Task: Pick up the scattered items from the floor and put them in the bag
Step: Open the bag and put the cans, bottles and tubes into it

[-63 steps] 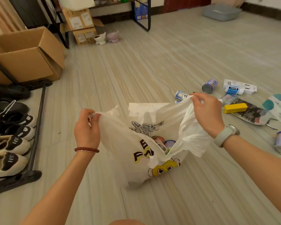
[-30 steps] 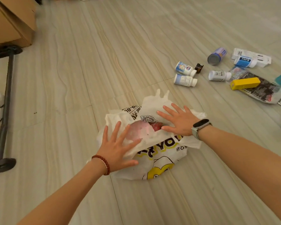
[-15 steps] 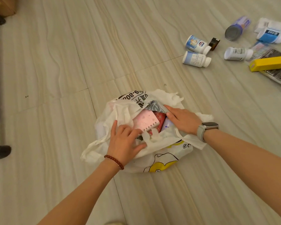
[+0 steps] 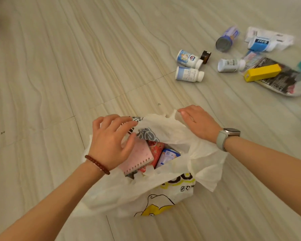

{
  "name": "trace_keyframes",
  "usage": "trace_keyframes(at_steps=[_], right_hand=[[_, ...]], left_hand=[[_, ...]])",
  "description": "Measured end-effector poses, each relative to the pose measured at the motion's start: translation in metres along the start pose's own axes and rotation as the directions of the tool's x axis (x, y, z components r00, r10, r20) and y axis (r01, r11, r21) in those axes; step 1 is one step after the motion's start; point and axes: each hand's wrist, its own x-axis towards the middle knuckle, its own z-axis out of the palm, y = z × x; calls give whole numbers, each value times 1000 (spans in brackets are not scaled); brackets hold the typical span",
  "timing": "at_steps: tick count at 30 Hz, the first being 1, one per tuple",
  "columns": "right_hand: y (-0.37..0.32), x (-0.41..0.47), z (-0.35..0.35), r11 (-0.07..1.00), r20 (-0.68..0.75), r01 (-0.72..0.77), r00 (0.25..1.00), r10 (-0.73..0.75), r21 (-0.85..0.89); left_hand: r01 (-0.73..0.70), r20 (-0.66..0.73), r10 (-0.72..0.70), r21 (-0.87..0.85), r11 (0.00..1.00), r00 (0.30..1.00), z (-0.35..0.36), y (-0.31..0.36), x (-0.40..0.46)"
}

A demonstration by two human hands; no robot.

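Both hands moved up to bag (image 4: 163, 193) rim since 0.5 s ago: left hand (image 4: 111, 141) fingers curled loose over notebook (image 4: 139, 157), right hand (image 4: 198, 122) flat on far edge w/ fingers together, so spread mouth wide, then grab bottles (image 4: 188, 73) upper right.

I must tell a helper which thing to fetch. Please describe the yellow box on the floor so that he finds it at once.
Start at the white plastic bag between the hands, then look to the far right of the floor. There the yellow box lies across a dark printed packet. It is the only long yellow block; its neighbours are round white bottles.
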Motion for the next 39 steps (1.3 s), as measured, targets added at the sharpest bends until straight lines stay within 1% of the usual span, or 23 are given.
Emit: trace_keyframes(at_steps=[2, 4, 6, 7, 10, 14, 17, 21, 25, 28, 31, 32, 33, 35, 37, 38, 39], right_hand=[[12, 13, -8, 997, -93, -79, 993, 79, 2], [29, 23, -11, 976, -118, -212, 972, 204, -53], [49, 28, -9, 929, -73, -359, 933, 353, -95], [59, 30, -7, 904, -44, -410, 912, 407, -119], [86, 34, -1, 854, 41, -462, 874, 485, -240], [114, 40, 6, 849, 90, -436, 873, 480, -297], [127, 41, 14, 867, 80, -417, 888, 452, -272], [134, 43, 21, 884, 70, -404, 900, 430, -236], [137, 45, 21, 889, 91, -403, 898, 430, -217], [136, 46, 21, 887, 90, -405, 897, 432, -223], [135, 45, 21, 882, 93, -408, 894, 438, -233], [135, 45, 21, 882, 85, -408, 896, 437, -235], [135, 45, 21, 885, 75, -402, 900, 429, -233], [137, 46, 21, 886, 65, -400, 903, 425, -235], [139, 46, 23, 889, 61, -390, 908, 415, -241], [139, 46, 24, 892, 54, -385, 911, 408, -236], [141, 48, 28, 890, 44, -386, 912, 407, -243]], left_hand=[[72, 39, -73, 14, 997, 997, 10, 8, 35], [148, 122, -147, 3, 989, 982, 25, 15, 66], [212, 210, -203, -21, 977, 956, 43, 24, 89], [215, 236, -203, -24, 976, 950, 52, 29, 99], [174, 293, -163, -10, 985, 942, 75, 41, 122], [103, 355, -106, 27, 994, 929, 105, 51, 155], [47, 362, -67, 62, 997, 930, 129, 59, 186], [6, 405, -61, 135, 991, 912, 166, 67, 232], [42, 479, -119, 169, 985, 870, 190, 72, 268], [8, 447, -110, 224, 974, 888, 199, 67, 280], [41, 475, -110, 154, 987, 873, 201, 57, 284], [18, 472, -85, 145, 989, 877, 201, 55, 283], [-33, 442, -35, 145, 989, 897, 201, 52, 281], [-168, 343, 101, 172, 971, 934, 201, 44, 281], [-270, 239, 223, 184, 945, 945, 198, 39, 297], [-307, 252, 261, 166, 937, 932, 196, 39, 310], [-330, 297, 278, 141, 933, 913, 193, 41, 323]])
